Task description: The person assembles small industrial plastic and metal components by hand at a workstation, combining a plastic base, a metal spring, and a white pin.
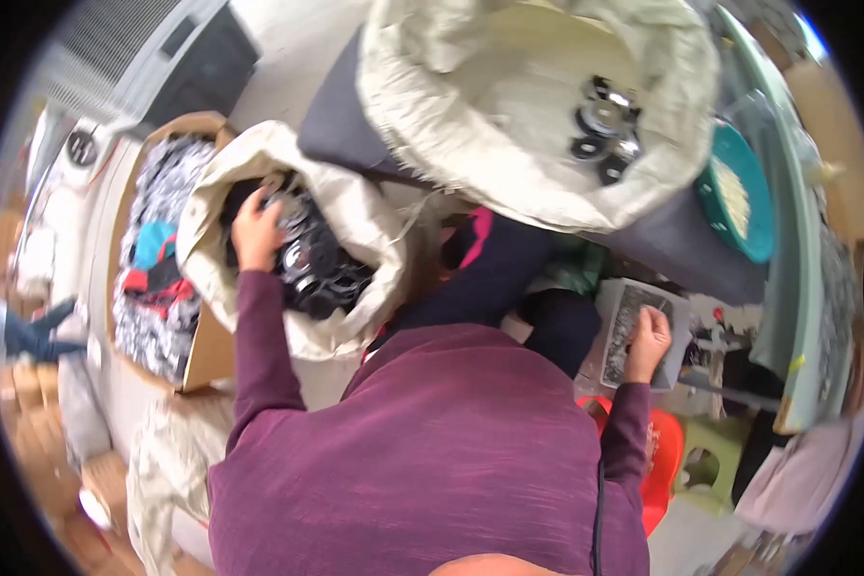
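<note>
My left hand reaches into a white woven sack on the left, its fingers curled at the pile of black-and-silver round parts. Whatever lies between those fingers is hard to make out. On the right, my right hand hangs over a pale plastic bin of small grey metal pieces. Its fingertips are pinched together; anything in them is too small to name. A larger white woven sack stands open ahead of me, with several black-and-silver parts inside it.
A teal bowl with small pale pieces sits at the right of the large sack. Left of the smaller sack is a cardboard box of grey shiny pieces. A red stool and a green stool stand at my lower right.
</note>
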`<state>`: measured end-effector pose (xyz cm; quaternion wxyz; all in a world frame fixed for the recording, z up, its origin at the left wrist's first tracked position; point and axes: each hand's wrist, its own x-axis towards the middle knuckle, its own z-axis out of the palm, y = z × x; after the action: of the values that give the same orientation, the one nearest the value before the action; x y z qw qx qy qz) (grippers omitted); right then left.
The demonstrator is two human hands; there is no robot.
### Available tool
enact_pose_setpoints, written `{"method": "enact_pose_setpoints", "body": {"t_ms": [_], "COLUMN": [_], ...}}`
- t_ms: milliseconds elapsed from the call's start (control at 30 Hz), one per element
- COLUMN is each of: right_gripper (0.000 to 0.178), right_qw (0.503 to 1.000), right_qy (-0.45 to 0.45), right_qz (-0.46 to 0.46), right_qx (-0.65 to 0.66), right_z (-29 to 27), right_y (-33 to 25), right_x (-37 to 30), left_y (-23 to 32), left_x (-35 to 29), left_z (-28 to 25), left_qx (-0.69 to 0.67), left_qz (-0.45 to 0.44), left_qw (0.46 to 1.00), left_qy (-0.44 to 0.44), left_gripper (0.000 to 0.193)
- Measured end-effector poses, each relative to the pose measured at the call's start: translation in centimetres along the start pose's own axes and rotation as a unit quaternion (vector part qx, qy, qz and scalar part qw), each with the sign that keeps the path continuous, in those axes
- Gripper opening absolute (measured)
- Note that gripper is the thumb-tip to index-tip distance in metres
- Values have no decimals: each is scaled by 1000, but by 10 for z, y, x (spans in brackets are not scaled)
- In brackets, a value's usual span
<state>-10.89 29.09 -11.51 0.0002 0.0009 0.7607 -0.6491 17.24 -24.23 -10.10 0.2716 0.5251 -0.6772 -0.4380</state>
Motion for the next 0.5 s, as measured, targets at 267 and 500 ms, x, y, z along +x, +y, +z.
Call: {"method": "enact_pose_setpoints", "body": {"t_ms": [267, 500], "right_gripper": [28, 16], "right_qw": [823, 945], "right_qy": [69, -11], "right_qz": [49, -75], "right_qx": [-562, -319], "right_z": [-110, -16], "right_y": [122, 14], "right_x": [18, -21], "left_y": [150, 235], "left_x": [-57, -99], "left_z": [96, 249], "left_qx": [-75, 35], "left_qz": [447, 572], "left_qw": [891, 784], "left_qy": [-19, -239], "left_gripper": [23, 29]}}
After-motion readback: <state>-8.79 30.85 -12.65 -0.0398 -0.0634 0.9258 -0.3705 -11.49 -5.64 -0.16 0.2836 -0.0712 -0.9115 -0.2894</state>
